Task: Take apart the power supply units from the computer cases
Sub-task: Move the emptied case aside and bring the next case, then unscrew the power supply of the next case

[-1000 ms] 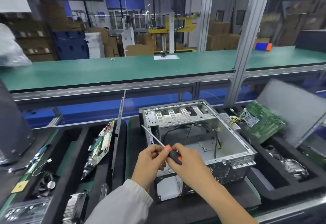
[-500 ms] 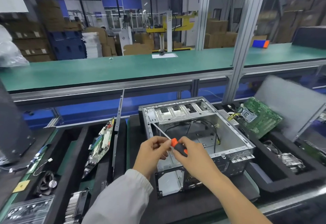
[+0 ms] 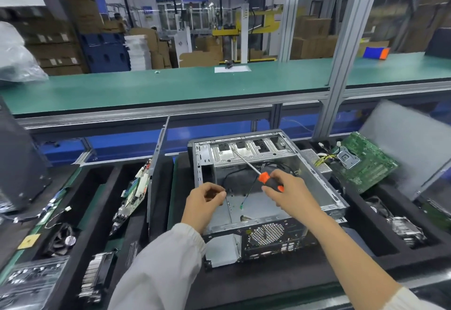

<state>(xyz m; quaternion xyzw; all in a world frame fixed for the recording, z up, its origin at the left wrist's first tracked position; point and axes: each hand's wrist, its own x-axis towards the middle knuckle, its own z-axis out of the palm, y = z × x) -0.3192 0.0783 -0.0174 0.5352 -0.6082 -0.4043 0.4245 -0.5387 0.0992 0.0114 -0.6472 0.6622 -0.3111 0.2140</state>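
Computer case [image 3: 314, 187], lying open side up on the black foam mat [image 3: 244, 283] in the near middle of the bench, shows a bare metal floor, loose black cables and a row of drive bays along its far wall. Its perforated fan grille faces the near side. Whether a power supply unit sits inside cannot be told.

Right hand [image 3: 288, 194] hovers over the open case and grips a screwdriver [image 3: 264, 178] by its orange and black handle, the thin shaft pointing far and left toward the drive bays. Left hand [image 3: 203, 202], in a white sleeve [image 3: 166, 265], hangs over the case's left edge with its fingers curled in; whether they pinch anything small cannot be told.

To the right, a green circuit board [image 3: 366, 163] leans against a grey panel [image 3: 410, 148]. To the left, another circuit board [image 3: 133, 195] stands on edge in a foam slot, and a small fan [image 3: 64, 236] lies nearer the left edge.
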